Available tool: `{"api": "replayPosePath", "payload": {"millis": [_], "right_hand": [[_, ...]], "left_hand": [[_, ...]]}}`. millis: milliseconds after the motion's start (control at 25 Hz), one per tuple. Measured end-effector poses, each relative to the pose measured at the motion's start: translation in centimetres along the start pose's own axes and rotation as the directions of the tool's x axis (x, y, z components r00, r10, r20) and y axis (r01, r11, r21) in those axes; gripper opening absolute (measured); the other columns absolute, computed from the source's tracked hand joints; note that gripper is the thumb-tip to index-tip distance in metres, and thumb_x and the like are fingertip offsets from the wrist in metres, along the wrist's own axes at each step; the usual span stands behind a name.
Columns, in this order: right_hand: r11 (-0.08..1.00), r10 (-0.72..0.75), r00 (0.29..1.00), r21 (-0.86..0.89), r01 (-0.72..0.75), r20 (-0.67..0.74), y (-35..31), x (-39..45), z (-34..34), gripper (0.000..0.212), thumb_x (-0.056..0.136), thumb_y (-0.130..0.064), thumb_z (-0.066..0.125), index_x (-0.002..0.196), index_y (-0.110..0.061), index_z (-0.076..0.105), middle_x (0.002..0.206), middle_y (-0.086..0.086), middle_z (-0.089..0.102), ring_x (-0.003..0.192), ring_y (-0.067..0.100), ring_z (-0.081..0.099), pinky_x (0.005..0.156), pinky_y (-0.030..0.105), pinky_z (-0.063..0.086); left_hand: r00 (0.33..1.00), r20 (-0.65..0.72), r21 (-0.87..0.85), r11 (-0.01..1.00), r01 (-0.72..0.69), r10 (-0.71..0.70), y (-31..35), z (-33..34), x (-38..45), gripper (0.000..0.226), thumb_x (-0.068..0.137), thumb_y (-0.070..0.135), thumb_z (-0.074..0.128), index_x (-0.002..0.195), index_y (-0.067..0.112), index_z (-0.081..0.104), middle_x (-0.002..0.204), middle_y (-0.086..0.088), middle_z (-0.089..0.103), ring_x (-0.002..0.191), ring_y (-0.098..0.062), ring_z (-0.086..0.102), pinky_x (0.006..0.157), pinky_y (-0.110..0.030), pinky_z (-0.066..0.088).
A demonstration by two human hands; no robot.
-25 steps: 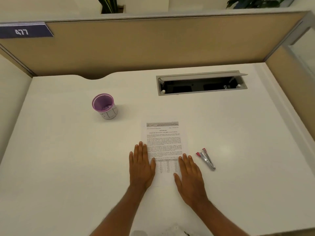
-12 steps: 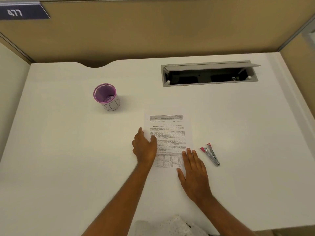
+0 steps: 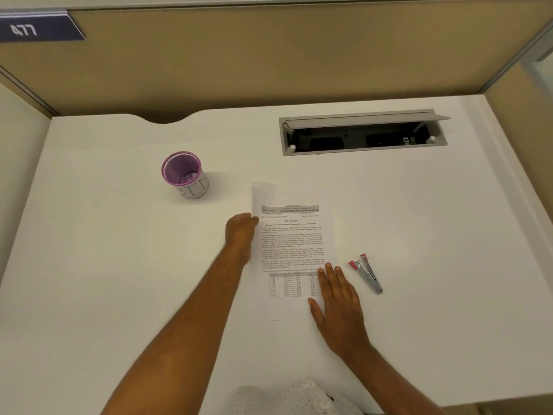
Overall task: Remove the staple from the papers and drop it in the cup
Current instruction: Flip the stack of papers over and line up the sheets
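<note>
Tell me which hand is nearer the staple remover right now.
Right. The right hand lies flat on the papers' lower right corner, just left of the staple remover without touching it. The left hand is at the papers' left edge, farther away.

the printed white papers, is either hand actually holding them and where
The left hand curls at the left edge of the printed white papers, apparently gripping it; its fingers are hidden. The right hand only lies flat on the lower right corner.

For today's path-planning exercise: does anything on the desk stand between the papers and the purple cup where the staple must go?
Nothing visible does. The desk between the papers and the cup is bare; the left hand sits at the papers' left edge.
</note>
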State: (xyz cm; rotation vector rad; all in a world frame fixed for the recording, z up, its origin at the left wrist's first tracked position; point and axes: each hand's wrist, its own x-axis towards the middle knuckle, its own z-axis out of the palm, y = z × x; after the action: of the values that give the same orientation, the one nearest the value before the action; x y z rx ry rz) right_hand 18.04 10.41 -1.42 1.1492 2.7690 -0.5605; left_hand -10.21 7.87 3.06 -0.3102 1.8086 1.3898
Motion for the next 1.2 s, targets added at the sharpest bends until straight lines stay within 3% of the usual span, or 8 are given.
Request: {"api": "replayPosePath", "payload": {"millis": [80,200,400,520,640,800,1040,1200], "right_hand": [[1.000,-0.003,1.000,-0.008,0.003,0.005,0.1,0.1,0.0,0.071,0.101,-0.049,0.041,0.162,-0.015,0.028,0.170,0.004,0.022,0.158,0.023,0.017,0.125,0.045,0.028],[1.000,0.006,0.999,0.012,-0.007,0.038,0.0,0.1,-0.2,0.072,0.102,-0.045,0.050,0.163,-0.016,0.024,0.171,0.002,0.017,0.159,0.021,0.012,0.127,0.043,0.023],[0.972,0.110,0.990,0.197,-0.126,0.089,-2.2,1.3,-2.0,0.073,0.097,-0.035,0.061,0.160,-0.015,0.030,0.172,0.003,0.015,0.159,0.024,0.012,0.128,0.041,0.016],[0.902,0.122,0.988,0.405,-0.152,0.098,-5.2,3.2,-4.0,0.069,0.098,-0.037,0.064,0.157,-0.021,0.033,0.171,0.001,0.017,0.157,0.021,0.017,0.125,0.041,0.025],[0.718,0.101,0.987,0.678,-0.157,0.122,-8.9,5.1,-6.3,0.067,0.097,-0.040,0.066,0.154,-0.029,0.033,0.164,-0.005,0.030,0.147,0.016,0.033,0.116,0.035,0.040],[0.649,0.157,0.986,0.748,-0.140,0.048,-10.9,5.3,-8.0,0.066,0.095,-0.037,0.070,0.151,-0.027,0.036,0.156,-0.004,0.041,0.138,0.015,0.045,0.110,0.039,0.049],[0.572,0.219,0.975,0.806,-0.153,0.030,-9.5,3.7,-10.1,0.040,0.105,-0.015,0.053,0.145,-0.019,0.051,0.143,0.003,0.060,0.127,0.023,0.060,0.107,0.042,0.053],[0.428,0.155,0.976,0.879,-0.208,0.155,-7.7,3.3,-13.4,0.033,0.101,-0.002,0.055,0.131,-0.012,0.064,0.124,0.006,0.074,0.113,0.026,0.071,0.102,0.045,0.056]], "left_hand": [[1.000,-0.007,0.051,0.999,-0.014,0.014,-0.2,0.0,-0.3,0.007,0.096,0.008,0.060,0.093,0.006,0.066,0.106,-0.026,0.072,0.093,-0.033,0.065,0.090,-0.049,0.057],[0.998,-0.047,0.041,0.999,-0.026,0.028,-0.4,-0.2,-0.6,0.013,0.095,0.016,0.062,0.087,0.007,0.065,0.114,-0.028,0.073,0.091,-0.034,0.066,0.098,-0.057,0.056],[1.000,0.027,-0.054,0.999,-0.004,0.006,-0.7,-0.3,-2.0,0.020,0.101,0.026,0.059,0.092,0.009,0.065,0.101,-0.017,0.075,0.085,-0.030,0.070,0.075,-0.036,0.058],[0.998,0.045,-0.064,0.997,-0.038,0.041,-0.3,0.0,-3.6,0.023,0.103,0.028,0.057,0.100,0.009,0.068,0.103,-0.013,0.077,0.090,-0.030,0.072,0.079,-0.038,0.059],[0.990,0.103,-0.098,0.992,-0.081,0.091,0.1,0.5,-6.1,0.022,0.103,0.027,0.058,0.100,0.010,0.071,0.104,-0.012,0.079,0.090,-0.028,0.075,0.074,-0.036,0.062],[0.955,0.233,-0.098,0.982,-0.162,0.181,-0.2,0.9,-9.5,0.019,0.100,0.026,0.063,0.098,0.011,0.074,0.103,-0.008,0.081,0.090,-0.026,0.079,0.068,-0.031,0.062],[0.909,0.317,-0.006,0.959,-0.283,0.270,0.0,0.5,-11.4,0.035,0.097,0.038,0.069,0.111,0.006,0.072,0.115,-0.005,0.078,0.101,-0.025,0.077,0.083,-0.034,0.065],[0.873,0.190,0.121,0.872,-0.475,0.449,1.8,-0.9,-11.0,0.033,0.094,0.034,0.073,0.122,0.017,0.066,0.131,-0.002,0.068,0.123,-0.025,0.063,0.095,-0.037,0.057]]}}
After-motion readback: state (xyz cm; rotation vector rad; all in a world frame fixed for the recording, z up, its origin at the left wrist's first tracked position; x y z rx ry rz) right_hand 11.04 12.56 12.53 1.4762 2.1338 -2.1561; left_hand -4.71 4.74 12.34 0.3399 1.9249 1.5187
